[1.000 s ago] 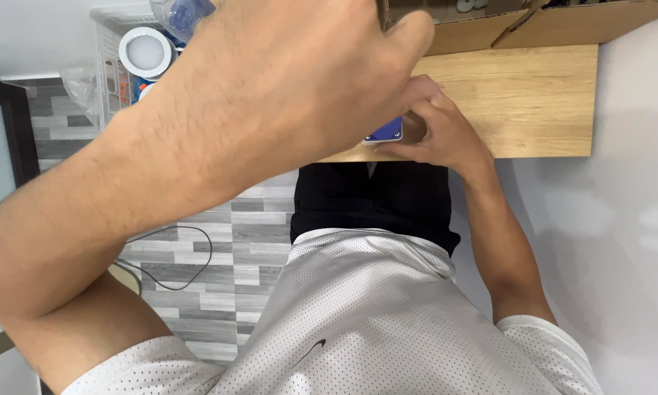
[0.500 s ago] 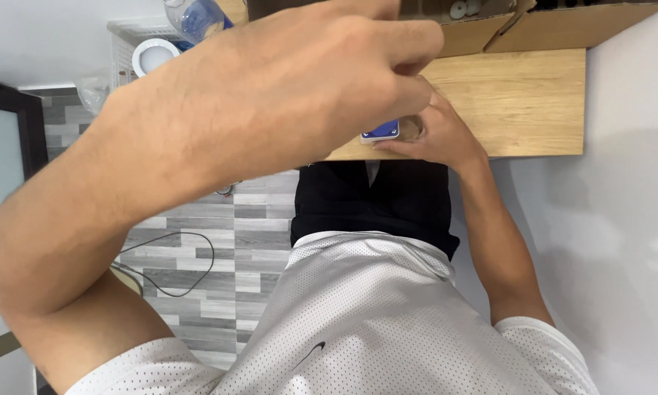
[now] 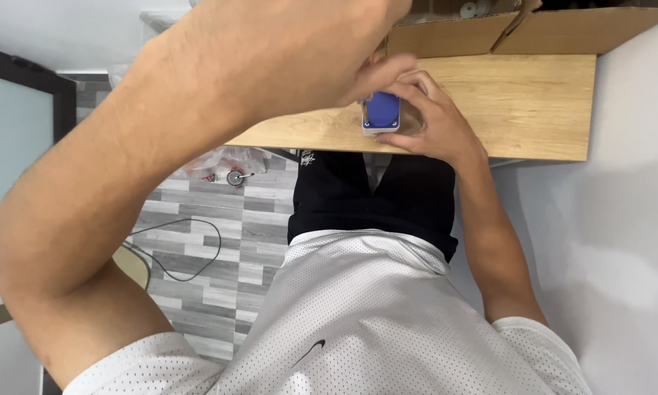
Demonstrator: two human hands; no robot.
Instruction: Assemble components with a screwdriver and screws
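Now both hands — left hand [image 3: 307, 51], right hand [image 3: 428, 121] — on small blue block [image 3: 381, 111].

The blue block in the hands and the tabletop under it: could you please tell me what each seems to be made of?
The blue block looks like smooth moulded plastic: even colour, slight sheen, pale base at its lower edge. The tabletop looks like light wood or wood-look laminate: a matt surface with fine straight grain lines; which of the two is unclear. The right hand cups the block; the left hand touches it from above.

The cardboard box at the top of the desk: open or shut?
Open: the cardboard box has its flaps folded outward, and small round items show inside it.
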